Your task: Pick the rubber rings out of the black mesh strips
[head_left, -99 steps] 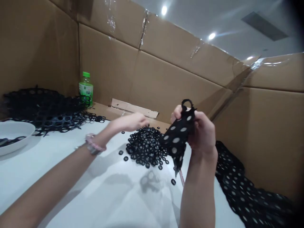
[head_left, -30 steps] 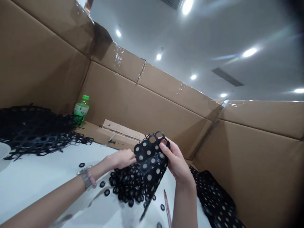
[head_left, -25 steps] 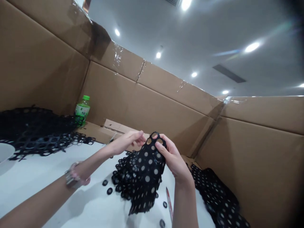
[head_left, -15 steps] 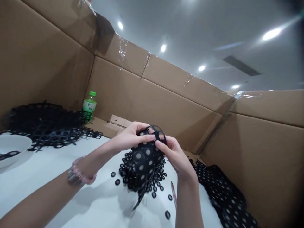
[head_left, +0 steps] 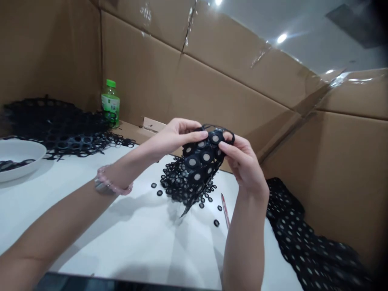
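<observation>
A black sheet [head_left: 197,161] patterned with pale-centred discs hangs between my two hands above the table. My left hand [head_left: 186,133] pinches its upper left edge, thumb on the front. My right hand [head_left: 239,151] grips the upper right edge between thumb and curled fingers. Thin black loops with open holes run along the top of the sheet. Beneath and behind it lies a pile of small black rings [head_left: 174,178] with pale centres, partly hidden by the sheet.
White table [head_left: 136,242] with a few loose discs and a red pen [head_left: 225,210]. At left are a white bowl [head_left: 33,155], black netting [head_left: 66,137] and a green bottle [head_left: 110,105]. More dotted black sheet [head_left: 309,242] lies right. Cardboard walls [head_left: 145,76] stand behind.
The view has tilted down, showing more table and its front edge. My hands and the sheet appear higher and further right; a large pale-centred disc now shows between my thumbs.
</observation>
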A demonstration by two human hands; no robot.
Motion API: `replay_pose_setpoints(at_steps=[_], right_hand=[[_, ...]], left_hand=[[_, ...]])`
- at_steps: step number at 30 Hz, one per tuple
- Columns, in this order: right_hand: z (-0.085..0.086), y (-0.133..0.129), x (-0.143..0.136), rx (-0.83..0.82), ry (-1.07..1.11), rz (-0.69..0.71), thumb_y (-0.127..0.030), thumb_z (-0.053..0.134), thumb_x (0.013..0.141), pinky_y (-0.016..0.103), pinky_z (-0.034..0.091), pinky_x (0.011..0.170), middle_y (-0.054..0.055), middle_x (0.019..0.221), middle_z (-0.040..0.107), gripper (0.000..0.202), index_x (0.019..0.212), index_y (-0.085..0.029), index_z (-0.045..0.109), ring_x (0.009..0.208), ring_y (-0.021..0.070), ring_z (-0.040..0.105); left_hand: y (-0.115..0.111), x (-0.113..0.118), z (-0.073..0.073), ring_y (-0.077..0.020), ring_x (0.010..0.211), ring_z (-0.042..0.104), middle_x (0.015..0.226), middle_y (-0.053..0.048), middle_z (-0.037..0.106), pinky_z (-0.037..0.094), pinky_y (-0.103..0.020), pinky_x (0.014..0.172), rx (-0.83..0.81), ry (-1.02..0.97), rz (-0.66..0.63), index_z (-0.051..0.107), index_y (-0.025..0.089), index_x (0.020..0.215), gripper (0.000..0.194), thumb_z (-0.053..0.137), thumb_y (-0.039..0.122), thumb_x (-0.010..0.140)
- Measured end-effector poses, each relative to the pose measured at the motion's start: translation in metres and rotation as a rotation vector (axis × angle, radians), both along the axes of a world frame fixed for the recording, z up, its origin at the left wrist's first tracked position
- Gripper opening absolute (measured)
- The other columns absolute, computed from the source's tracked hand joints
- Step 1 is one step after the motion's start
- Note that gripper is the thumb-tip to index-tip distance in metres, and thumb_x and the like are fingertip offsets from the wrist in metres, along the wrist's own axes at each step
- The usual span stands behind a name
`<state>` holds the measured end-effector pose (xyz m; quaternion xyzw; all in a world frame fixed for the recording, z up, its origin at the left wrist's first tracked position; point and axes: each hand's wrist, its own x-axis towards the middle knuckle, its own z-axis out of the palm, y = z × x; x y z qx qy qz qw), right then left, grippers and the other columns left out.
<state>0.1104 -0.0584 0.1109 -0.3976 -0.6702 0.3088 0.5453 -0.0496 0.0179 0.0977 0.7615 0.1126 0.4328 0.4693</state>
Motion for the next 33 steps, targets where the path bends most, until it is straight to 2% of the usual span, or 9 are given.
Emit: replay_pose_setpoints(at_steps=[3,7,13,15,17,20,23,26,33], right_hand=[[0.000,0.002,0.004,0.022,-0.053,0.019,-0.025,0.059,0.073,0.026,0.039,0.067,-0.002,0.069,0.052,0.005,0.069,-0.022,0.060,0.067,0.0127,0.048],[0.000,0.002,0.005,0.043,-0.054,0.096,-0.029,0.058,0.074,0.026,0.042,0.066,-0.001,0.072,0.057,0.011,0.074,-0.021,0.065,0.070,0.0137,0.053],[-0.001,-0.003,-0.002,-0.169,-0.115,0.169,-0.026,0.064,0.072,0.016,0.031,0.036,-0.005,0.049,0.046,0.012,0.063,-0.018,0.062,0.040,0.0053,0.042],[-0.002,-0.002,-0.004,-0.221,-0.067,0.230,-0.027,0.063,0.073,0.015,0.025,0.029,-0.006,0.045,0.045,0.012,0.066,-0.018,0.060,0.033,0.0039,0.037],[-0.002,-0.001,-0.008,-0.203,0.009,0.231,-0.031,0.060,0.076,0.014,0.022,0.026,-0.007,0.044,0.045,0.014,0.070,-0.018,0.060,0.030,0.0032,0.035],[-0.002,-0.001,-0.019,-0.119,0.109,0.149,-0.034,0.056,0.079,0.013,0.025,0.027,-0.006,0.047,0.044,0.016,0.076,-0.019,0.059,0.034,0.0034,0.036],[-0.002,-0.007,-0.032,-0.018,0.137,0.081,-0.034,0.054,0.081,0.013,0.029,0.032,-0.006,0.052,0.044,0.015,0.074,-0.021,0.056,0.040,0.0045,0.038],[-0.002,-0.015,-0.043,0.103,0.127,-0.014,-0.031,0.054,0.081,0.015,0.033,0.037,-0.005,0.057,0.042,0.015,0.070,-0.021,0.053,0.044,0.0051,0.038],[-0.003,-0.014,-0.053,0.204,0.324,-0.141,-0.029,0.053,0.081,0.019,0.039,0.042,-0.004,0.058,0.044,0.017,0.065,-0.023,0.050,0.047,0.0080,0.043]], left_hand=[[-0.002,-0.005,0.003,-0.0094,0.061,0.053,0.068,0.000,0.058,0.040,-0.019,0.053,0.050,-0.012,0.029,0.060,0.012,0.076,0.017,0.055,0.029,0.078],[-0.006,-0.016,0.010,-0.0089,0.055,0.050,0.062,0.001,0.055,0.035,-0.019,0.047,0.168,0.179,-0.016,0.062,0.013,0.071,0.017,0.058,0.030,0.077],[-0.010,-0.025,0.013,-0.0097,0.054,0.047,0.062,0.002,0.054,0.034,-0.020,0.045,0.409,0.331,0.003,0.062,0.017,0.073,0.019,0.059,0.036,0.075],[-0.013,-0.026,0.015,-0.0112,0.061,0.050,0.070,0.001,0.056,0.037,-0.021,0.050,0.483,0.265,0.118,0.060,0.018,0.077,0.019,0.063,0.036,0.073],[-0.019,-0.027,0.017,-0.0128,0.070,0.051,0.076,0.000,0.056,0.039,-0.021,0.055,0.546,0.087,0.351,0.056,0.017,0.079,0.025,0.068,0.036,0.067],[-0.032,-0.027,0.018,-0.0118,0.064,0.048,0.062,0.002,0.049,0.036,-0.021,0.052,0.538,-0.068,0.554,0.051,0.017,0.066,0.026,0.065,0.039,0.070],[-0.045,-0.022,0.016,-0.0086,0.048,0.042,0.047,0.004,0.038,0.028,-0.021,0.041,0.404,0.055,0.381,0.048,0.017,0.053,0.037,0.051,0.040,0.081],[-0.048,-0.015,0.014,-0.0068,0.043,0.038,0.046,0.004,0.039,0.023,-0.021,0.038,0.231,0.089,0.193,0.049,0.015,0.052,0.039,0.046,0.038,0.084],[-0.041,-0.005,0.008,-0.0065,0.047,0.043,0.051,0.004,0.044,0.035,-0.020,0.046,-0.001,-0.059,-0.077,0.045,0.015,0.056,0.032,0.045,0.027,0.085]])
